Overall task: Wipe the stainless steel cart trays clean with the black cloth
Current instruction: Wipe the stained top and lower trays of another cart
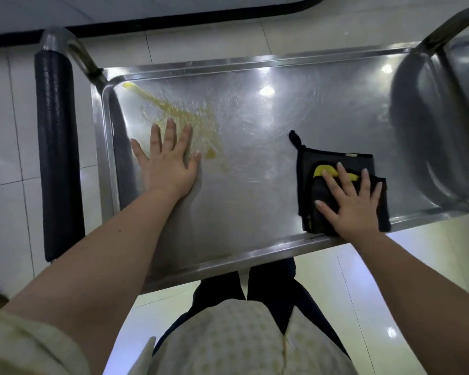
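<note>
At the near rim of the cart tray (228,255), the right hand (355,201) lies flat, fingers spread, pressing the folded black cloth (333,158) at that edge, where a careless pull could drag it off. The left hand (168,161), also flat and holding nothing, touches the yellow smear (179,115) and may spread it. Yellow residue on the cloth risks re-streaking. Farther left, the padded handle (57,147) crowds the smear's corner.
</note>
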